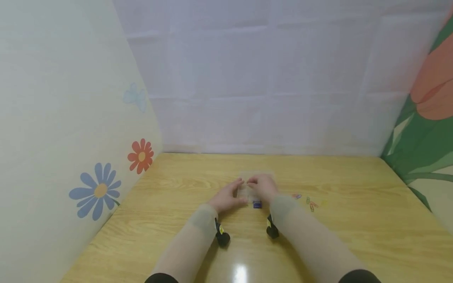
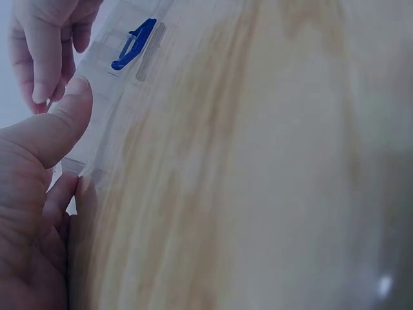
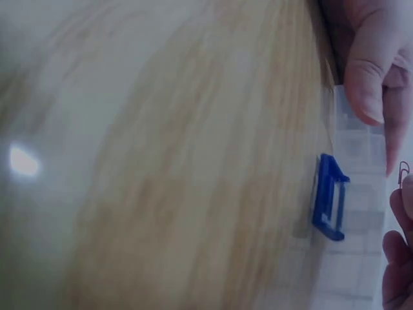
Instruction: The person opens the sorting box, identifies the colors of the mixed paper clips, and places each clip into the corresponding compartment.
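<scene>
A clear plastic compartment box [image 1: 242, 192] with a blue latch [image 1: 257, 204] at its front sits on the table between the two hands. My left hand [image 1: 228, 197] holds the box's left end, its thumb toward the front and its fingers toward the back. Over the box, my right hand [image 1: 263, 188] pinches a red paper clip [image 3: 403, 173] between its fingertips. The left wrist view shows the left thumb [image 2: 74, 116] near the right fingertips, by the box's edge. Small compartments are visible in the box [image 3: 358, 223]; their contents are too faint to tell.
Several coloured paper clips [image 1: 312, 206] lie on the wooden table [image 1: 177, 181] to the right of the box. A faint yellow piece [image 1: 324, 203] lies beside them. A white wall stands behind, with flower-printed panels on both sides.
</scene>
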`<control>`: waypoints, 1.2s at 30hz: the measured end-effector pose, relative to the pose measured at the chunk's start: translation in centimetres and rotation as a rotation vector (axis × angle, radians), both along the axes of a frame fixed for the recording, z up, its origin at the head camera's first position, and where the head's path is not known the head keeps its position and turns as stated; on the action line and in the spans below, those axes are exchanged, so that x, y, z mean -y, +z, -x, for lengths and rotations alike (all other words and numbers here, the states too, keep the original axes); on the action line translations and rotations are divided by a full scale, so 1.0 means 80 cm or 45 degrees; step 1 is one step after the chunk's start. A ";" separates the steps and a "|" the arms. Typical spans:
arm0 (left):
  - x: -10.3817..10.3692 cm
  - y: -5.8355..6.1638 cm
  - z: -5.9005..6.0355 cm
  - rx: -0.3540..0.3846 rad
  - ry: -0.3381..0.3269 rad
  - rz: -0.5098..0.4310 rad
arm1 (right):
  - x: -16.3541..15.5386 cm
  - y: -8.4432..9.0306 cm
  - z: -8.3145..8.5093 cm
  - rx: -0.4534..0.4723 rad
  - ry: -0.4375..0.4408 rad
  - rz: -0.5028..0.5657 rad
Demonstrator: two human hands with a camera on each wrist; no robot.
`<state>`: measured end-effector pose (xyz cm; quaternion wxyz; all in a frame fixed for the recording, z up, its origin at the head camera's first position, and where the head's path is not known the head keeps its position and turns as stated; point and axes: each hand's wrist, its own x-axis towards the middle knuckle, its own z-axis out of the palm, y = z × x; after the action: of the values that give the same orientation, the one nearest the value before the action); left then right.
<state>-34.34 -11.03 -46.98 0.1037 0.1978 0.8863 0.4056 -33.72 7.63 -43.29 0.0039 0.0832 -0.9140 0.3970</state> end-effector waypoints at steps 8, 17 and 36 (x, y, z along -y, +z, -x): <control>0.001 0.003 -0.001 -0.054 -0.047 0.041 | 0.017 -0.002 0.001 -0.076 0.038 -0.111; -0.004 0.003 -0.002 -0.061 -0.056 0.032 | 0.018 -0.010 0.006 -0.179 0.078 -0.226; 0.000 -0.003 0.004 -0.025 -0.036 0.031 | -0.017 0.000 0.000 -0.043 0.019 0.063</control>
<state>-34.64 -11.04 -47.20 0.1033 0.2131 0.8892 0.3914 -33.76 8.98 -43.27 0.0182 0.0966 -0.9031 0.4180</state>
